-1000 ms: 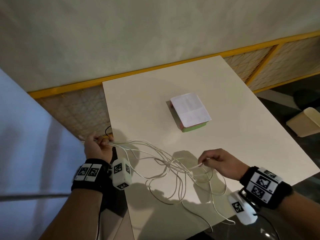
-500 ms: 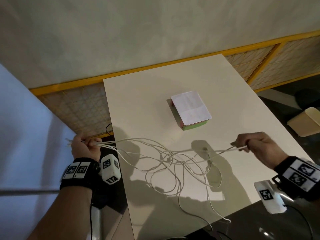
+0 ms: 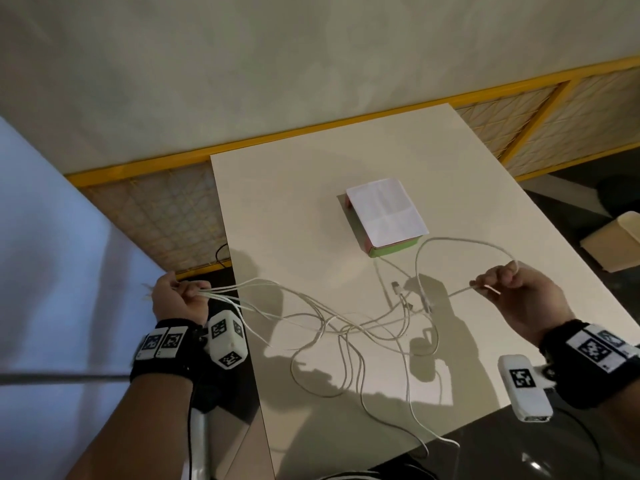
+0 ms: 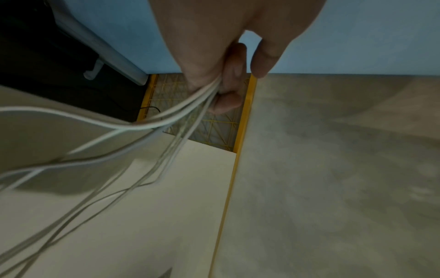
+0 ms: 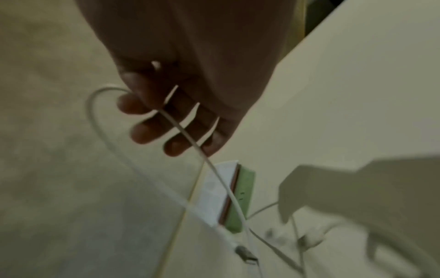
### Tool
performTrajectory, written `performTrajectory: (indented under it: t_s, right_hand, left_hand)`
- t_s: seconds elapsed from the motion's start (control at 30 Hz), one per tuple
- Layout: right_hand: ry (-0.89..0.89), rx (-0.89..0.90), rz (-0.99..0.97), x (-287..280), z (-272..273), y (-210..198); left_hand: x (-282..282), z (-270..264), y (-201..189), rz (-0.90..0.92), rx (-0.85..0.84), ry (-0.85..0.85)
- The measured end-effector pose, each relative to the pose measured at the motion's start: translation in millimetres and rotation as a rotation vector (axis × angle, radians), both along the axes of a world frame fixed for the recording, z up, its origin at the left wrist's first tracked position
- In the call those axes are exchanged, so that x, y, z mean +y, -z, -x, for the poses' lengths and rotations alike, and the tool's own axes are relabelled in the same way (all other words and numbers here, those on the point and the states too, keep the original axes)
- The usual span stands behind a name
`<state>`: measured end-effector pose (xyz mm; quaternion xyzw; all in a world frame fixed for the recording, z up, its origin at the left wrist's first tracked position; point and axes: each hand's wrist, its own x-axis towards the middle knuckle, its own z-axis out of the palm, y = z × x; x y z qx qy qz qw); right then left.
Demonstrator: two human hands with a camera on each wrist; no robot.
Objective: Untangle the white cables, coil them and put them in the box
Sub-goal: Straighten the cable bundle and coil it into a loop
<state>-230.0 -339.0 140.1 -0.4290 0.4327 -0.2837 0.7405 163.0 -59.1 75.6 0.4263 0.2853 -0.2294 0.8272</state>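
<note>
Several thin white cables lie tangled across the near half of the white table. My left hand hangs off the table's left edge and grips a bundle of their ends. My right hand is raised over the right side and pinches one cable, whose free end loops up and back down to a plug hanging above the table. The box sits mid-table, green-sided with a white sheet covering its top.
A yellow-framed mesh barrier runs behind the table under a pale wall. A beige bin stands on the dark floor at right. Some cable strands trail over the table's near edge.
My right hand has drawn one cable out to the right and upward, so its end now arcs free of the tangle. My left hand has shifted a little further left, still holding its bundle.
</note>
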Motion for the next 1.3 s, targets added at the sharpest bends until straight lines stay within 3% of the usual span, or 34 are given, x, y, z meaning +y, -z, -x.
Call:
performTrajectory:
  t_s: [0.2,0.3,0.33,0.43,0.53,0.6,0.7,0.8,0.93,1.13,1.3]
  right_hand:
    - [-0.241,0.535,0.228,18.0,-18.7,38.1]
    - [-0.42,1.004,0.565,24.1,-41.6,44.8]
    - [-0.447,1.006,0.697,30.2,-53.9,41.1]
    - [-0.7,0.714,0.955,70.1,-105.6,20.0]
    - [-0.947,0.601,1.014,112.6,-165.5,8.9]
    - [-0.884,0.517,1.012,128.0,-193.6,6.4]
    - [-0.812,0.601,1.082,135.2,-201.8,6.3]
    - [-0.892,0.588,0.959,126.2,-183.3,5.5]
    - [-0.942,0.567,0.617,99.8,-150.9,5.9]
    - [-1.011,0.562,0.455,68.6,-115.2,0.9]
    - [-1.056,0.526,0.272,76.9,-107.7,5.6]
  left_hand:
    - [-23.0,27.2,-18.5,0.142,-0.006,0.107]
    - [-39.9,46.5,-33.0,0.184,0.009,0.136]
    - [-44.7,51.9,-37.5,0.196,0.016,0.139]
    - [-61.1,70.8,-49.8,0.236,0.038,0.164]
    - [-78.9,95.5,-63.4,0.305,0.051,0.252]
    - [-83.3,105.8,-69.0,0.35,0.053,0.295]
    - [-76.7,102.1,-73.8,0.374,0.038,0.331]
    - [-63.9,82.8,-73.6,0.351,0.019,0.312]
    - [-48.5,61.5,-63.3,0.357,0.053,0.293]
    - [-43.9,55.3,-44.6,0.367,0.065,0.325]
    - [-44.0,39.1,-41.1,0.365,0.04,0.298]
